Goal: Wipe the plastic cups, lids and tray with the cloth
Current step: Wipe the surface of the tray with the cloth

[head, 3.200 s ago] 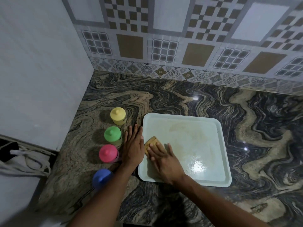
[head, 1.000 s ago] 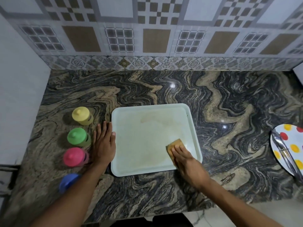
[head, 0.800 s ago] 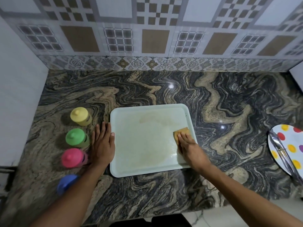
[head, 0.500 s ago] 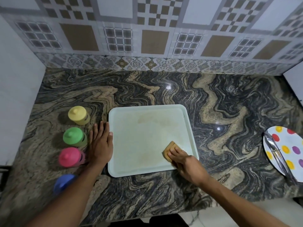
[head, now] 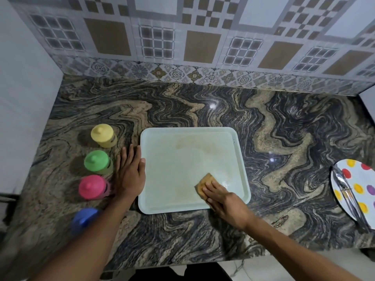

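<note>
Pale tray point(head: 182, 163) shows brown smears; right hand point(head: 227, 201) presses tan cloth point(head: 204, 182) flat-fingered, left hand point(head: 129, 173) lies spread against its rim.

Showed a bare left forearm point(head: 91, 240) and a bare right forearm point(head: 284, 244) entering from the lower edge, angled towards each other. Held the bare left hand point(head: 129, 175) flat, palm down, fingers straight and together, thumb spread to the right. Held the bare right hand point(head: 225, 199) palm down, fingers extended, pointing up and left, pressing downward, well apart from the left hand.
</note>
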